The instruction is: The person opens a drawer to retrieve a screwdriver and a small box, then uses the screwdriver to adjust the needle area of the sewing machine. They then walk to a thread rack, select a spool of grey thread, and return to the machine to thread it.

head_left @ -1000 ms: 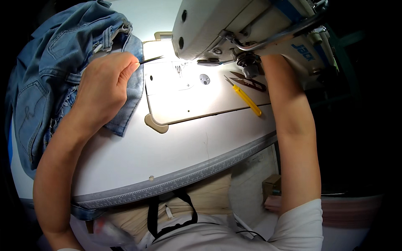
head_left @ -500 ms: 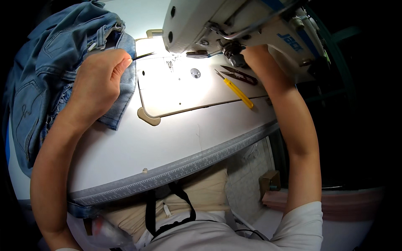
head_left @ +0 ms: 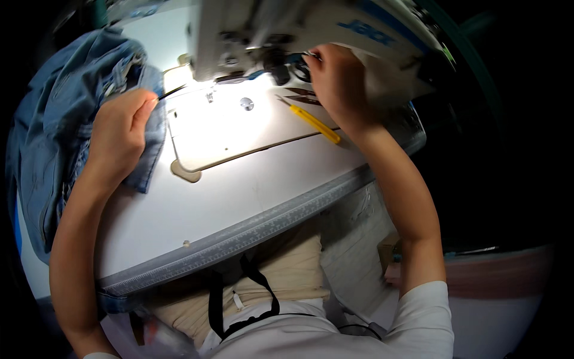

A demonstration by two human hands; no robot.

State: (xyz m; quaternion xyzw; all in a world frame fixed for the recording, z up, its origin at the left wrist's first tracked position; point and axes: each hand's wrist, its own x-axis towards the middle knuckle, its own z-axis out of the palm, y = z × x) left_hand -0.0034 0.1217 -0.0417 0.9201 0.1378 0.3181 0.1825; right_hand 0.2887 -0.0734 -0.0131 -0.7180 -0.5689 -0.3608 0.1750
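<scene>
Denim garment [head_left: 60,113] beneath left hand [head_left: 121,128].

White shirt [head_left: 281,338] with short sleeves [head_left: 424,311]

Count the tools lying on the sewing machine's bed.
2: a yellow-handled pick, its handle crossing the front of the bed, and dark snips just beyond it, partly behind the right hand, which may hide others.

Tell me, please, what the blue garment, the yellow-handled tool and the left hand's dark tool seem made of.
Blue garment: faded, matte denim, probably, by its frayed edges and seams. Yellow-handled tool: handle probably smooth plastic, from its even, bright colour; slim tip likely metal. Dark tool: perhaps metal, from its straight, fine point; finish too blurred to tell.
</scene>
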